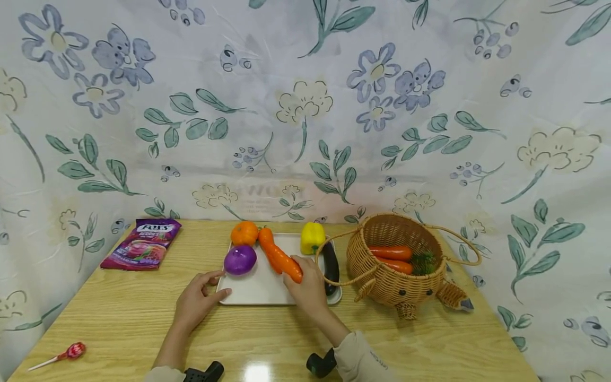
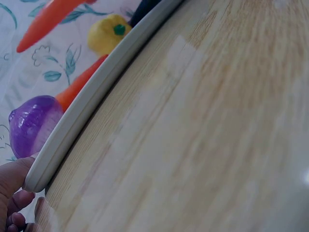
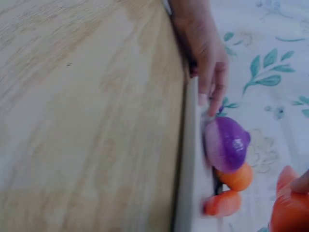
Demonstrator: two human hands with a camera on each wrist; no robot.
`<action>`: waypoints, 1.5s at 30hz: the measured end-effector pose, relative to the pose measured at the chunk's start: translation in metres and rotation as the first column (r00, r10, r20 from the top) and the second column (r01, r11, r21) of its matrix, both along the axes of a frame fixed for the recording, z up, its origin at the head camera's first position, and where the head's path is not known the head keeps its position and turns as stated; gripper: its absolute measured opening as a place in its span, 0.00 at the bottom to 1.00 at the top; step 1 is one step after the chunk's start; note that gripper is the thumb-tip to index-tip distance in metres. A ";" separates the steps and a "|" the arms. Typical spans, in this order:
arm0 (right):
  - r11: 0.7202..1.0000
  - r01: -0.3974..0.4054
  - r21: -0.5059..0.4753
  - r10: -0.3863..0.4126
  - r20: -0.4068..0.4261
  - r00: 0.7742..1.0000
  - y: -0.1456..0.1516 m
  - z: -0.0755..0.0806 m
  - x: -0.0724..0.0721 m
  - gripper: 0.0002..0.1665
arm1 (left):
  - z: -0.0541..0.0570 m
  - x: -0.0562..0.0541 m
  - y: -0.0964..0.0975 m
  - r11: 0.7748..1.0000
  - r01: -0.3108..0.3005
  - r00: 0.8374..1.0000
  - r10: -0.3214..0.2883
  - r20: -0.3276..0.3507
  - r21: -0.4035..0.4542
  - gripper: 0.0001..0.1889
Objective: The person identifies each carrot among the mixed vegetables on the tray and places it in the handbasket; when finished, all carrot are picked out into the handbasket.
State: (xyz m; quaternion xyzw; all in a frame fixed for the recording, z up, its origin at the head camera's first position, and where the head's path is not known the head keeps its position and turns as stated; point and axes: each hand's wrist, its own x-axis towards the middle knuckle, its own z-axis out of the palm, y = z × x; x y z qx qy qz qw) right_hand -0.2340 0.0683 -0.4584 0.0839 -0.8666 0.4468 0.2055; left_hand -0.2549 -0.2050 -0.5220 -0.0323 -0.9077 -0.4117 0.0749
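Note:
My right hand (image 1: 307, 286) grips a toy carrot (image 1: 289, 266) over the white tray (image 1: 264, 292). In the left wrist view that raised carrot (image 2: 48, 21) hangs apart from the tray. My left hand (image 1: 197, 298) holds the tray's near left corner, the thumb on its rim (image 2: 63, 140). On the tray lie a purple onion (image 1: 240, 260), an orange pumpkin (image 1: 244, 233), another carrot (image 2: 79, 84), a yellow bell pepper (image 1: 312, 237) and a dark eggplant (image 1: 330, 265). In the right wrist view only a fingertip of my right hand (image 3: 301, 183) shows on the held carrot.
A wicker basket (image 1: 377, 281) with looped handles stands right of the tray, with carrots (image 1: 391, 252) inside. One handle reaches over the tray's right side. A purple candy bag (image 1: 142, 245) lies at back left, a red lollipop (image 1: 75, 350) at front left. Patterned cloth (image 1: 267, 132) hangs behind.

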 end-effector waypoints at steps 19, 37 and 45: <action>0.938 -0.344 0.034 0.335 0.153 0.930 0.037 0.046 0.000 0.23 | 0.000 -0.003 0.001 1.000 0.005 1.000 -0.005 -0.012 -0.008 0.27; 0.808 -0.586 0.055 0.555 0.261 0.790 0.070 0.078 -0.004 0.22 | 0.002 -0.001 -0.001 1.000 0.012 1.000 -0.012 -0.009 -0.011 0.27; 0.794 -0.606 0.060 0.564 0.300 0.769 0.078 0.094 -0.007 0.22 | 0.001 0.000 -0.001 1.000 0.009 1.000 -0.009 -0.010 -0.009 0.27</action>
